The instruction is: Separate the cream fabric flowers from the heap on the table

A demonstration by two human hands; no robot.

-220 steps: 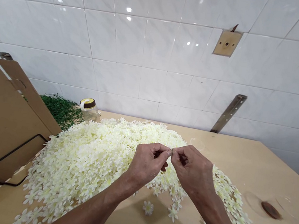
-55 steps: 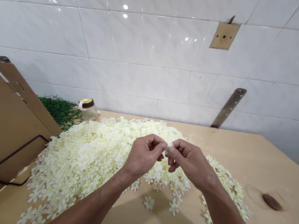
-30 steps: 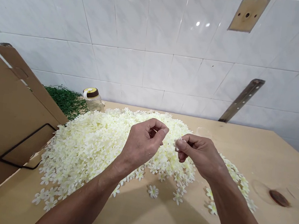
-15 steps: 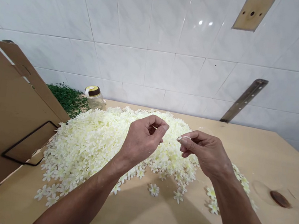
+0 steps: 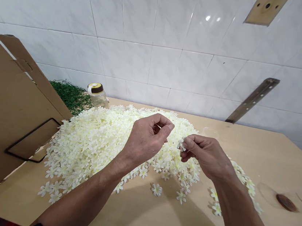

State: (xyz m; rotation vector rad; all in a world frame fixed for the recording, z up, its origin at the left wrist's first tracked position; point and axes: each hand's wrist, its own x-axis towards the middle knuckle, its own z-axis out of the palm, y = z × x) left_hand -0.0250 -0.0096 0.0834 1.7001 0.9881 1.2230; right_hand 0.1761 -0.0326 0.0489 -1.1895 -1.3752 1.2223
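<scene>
A small white artificial flower [image 5: 181, 144] is pinched between the thumb and fingers of my right hand [image 5: 203, 152], its petals showing at the fingertips. To its left, my left hand [image 5: 149, 135] has thumb and forefinger pressed together; whatever they hold, if anything, is too small to make out. Both hands are raised in front of a large heap of white flowers [image 5: 89, 142] with pale yellow centres. A single loose flower [image 5: 156, 189] lies on the table below the hands, and another flower [image 5: 181, 196] rests to its right.
A cardboard box [image 5: 10, 110] with a black wire frame [image 5: 26, 138] stands at left. Behind are green artificial stems [image 5: 69, 95] and a bottle [image 5: 98, 95] with a brown-and-yellow lid. More flowers [image 5: 248, 183] lie by my right forearm. A metal bracket [image 5: 253, 100] leans near the tiled wall [image 5: 162, 66].
The flower in my right hand has turned from edge-on so that its petals show more. My hands stay close together, and the view has shifted slightly.
</scene>
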